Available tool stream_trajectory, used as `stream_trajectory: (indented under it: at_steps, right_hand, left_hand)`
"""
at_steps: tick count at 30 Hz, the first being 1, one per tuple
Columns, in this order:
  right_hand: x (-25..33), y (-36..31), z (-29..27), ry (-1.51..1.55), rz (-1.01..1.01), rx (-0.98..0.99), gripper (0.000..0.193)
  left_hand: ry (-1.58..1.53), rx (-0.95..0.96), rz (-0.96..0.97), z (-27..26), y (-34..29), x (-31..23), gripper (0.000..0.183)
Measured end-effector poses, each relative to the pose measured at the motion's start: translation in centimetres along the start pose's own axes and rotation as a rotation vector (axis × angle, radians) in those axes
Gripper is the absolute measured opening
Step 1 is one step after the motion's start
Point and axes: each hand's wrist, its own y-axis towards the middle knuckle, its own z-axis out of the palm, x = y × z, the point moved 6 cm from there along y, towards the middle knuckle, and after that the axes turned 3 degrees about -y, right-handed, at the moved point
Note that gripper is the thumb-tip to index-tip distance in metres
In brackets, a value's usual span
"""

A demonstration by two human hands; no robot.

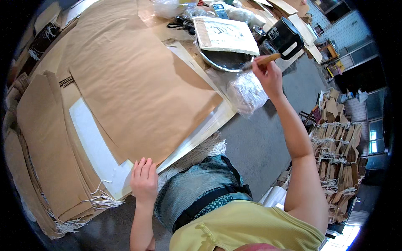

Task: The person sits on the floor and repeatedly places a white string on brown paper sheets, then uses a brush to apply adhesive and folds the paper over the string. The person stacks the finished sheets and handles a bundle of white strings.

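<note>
A brush (pixel 268 59) with a wooden handle is gripped in my right hand (pixel 270 77). Its bristle end rests at the rim of a metal basin (pixel 213 65) holding dark liquid, partly covered by a stained white board (pixel 226 35). My left hand (pixel 145 178) lies with fingers stretched out on the near corner of a large brown paper sheet (pixel 146 88); its thumb is hidden. Beneath the brown sheet, a white sheet (pixel 94 144) shows along two sides.
Stacked brown paper pieces with white strings (pixel 50 146) lie at the left. A clear plastic bag (pixel 247 94) hangs by the table edge below the basin. Beyond stand a black mug (pixel 284 37), glass jars and a phone (pixel 220 11). Bundled brown paper (pixel 339 167) is piled at the right.
</note>
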Motion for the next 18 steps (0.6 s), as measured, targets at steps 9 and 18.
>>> stream_trajectory:
  at_steps: [9,18]
  right_hand:
    - [-6.0,0.6,4.0,0.415,0.190,0.086,0.021]
    - [13.0,-12.9,10.5,1.072,0.340,0.546,0.011]
  left_hand:
    - [-0.103,-0.011,-0.217,-2.3,-4.7,1.2,0.024]
    - [-0.140,-0.071,-0.254,-2.4,-4.0,2.6,0.021]
